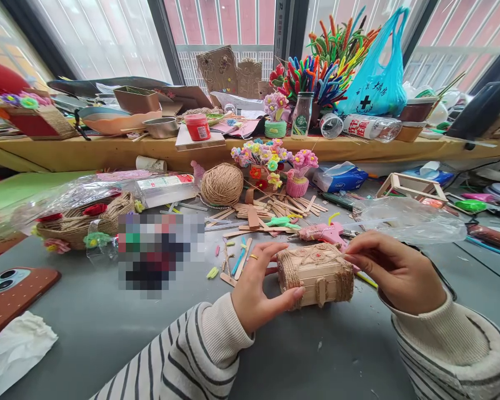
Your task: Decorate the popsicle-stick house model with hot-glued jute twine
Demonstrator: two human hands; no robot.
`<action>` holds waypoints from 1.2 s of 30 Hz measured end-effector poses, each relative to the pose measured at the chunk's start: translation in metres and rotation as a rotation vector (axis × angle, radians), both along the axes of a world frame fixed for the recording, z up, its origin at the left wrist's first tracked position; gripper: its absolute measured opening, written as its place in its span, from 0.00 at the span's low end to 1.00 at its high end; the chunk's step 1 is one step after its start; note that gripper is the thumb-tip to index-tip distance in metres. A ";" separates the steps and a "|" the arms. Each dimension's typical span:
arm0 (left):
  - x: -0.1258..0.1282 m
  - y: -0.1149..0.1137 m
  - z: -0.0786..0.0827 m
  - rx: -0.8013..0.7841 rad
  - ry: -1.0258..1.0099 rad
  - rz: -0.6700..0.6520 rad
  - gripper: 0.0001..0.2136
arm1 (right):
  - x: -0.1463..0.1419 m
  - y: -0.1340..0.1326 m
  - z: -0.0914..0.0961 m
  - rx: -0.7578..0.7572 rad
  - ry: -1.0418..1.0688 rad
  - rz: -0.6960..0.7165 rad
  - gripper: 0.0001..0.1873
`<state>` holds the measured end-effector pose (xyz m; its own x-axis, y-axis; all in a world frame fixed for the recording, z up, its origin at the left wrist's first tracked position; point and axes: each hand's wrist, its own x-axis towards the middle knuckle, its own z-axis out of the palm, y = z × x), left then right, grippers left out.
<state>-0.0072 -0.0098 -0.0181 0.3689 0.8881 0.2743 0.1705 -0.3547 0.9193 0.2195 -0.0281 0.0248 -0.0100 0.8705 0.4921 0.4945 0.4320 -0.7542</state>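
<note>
A small treasure chest (308, 280) made of wooden craft sticks rests on the grey table. Twine wraps both of its ends, twine coils decorate the lid, and a stick clasp sits on its front. My left hand (258, 294) grips the chest from the left, thumb against the front and fingers behind it. At the lid's right edge, my right hand (400, 272) has thumb and forefinger pinched together; whatever is between them is too small to make out. Just behind the chest lies a pink hot glue gun (327, 232), partly hidden.
Loose craft sticks (275, 208) and a twine ball (222, 184) lie behind the chest. A phone (16, 294) and crumpled tissue (19, 350) are at the left. Clear plastic wrap (416, 219) lies beyond my right hand. A cluttered shelf (120, 155) runs along the windows.
</note>
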 end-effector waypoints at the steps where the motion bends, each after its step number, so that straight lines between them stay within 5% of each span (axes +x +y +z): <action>1: 0.000 0.000 0.000 0.006 0.005 -0.002 0.27 | 0.000 0.002 0.000 0.013 -0.060 0.014 0.07; 5: 0.000 0.001 0.001 0.046 0.038 -0.035 0.25 | 0.000 0.006 0.000 0.087 -0.231 0.049 0.07; 21: 0.000 0.001 -0.003 0.401 0.157 -0.062 0.16 | -0.008 0.007 -0.003 0.178 -0.326 0.079 0.05; 36: 0.001 0.000 -0.002 0.345 0.168 -0.050 0.12 | -0.008 0.004 -0.002 0.155 -0.320 0.085 0.05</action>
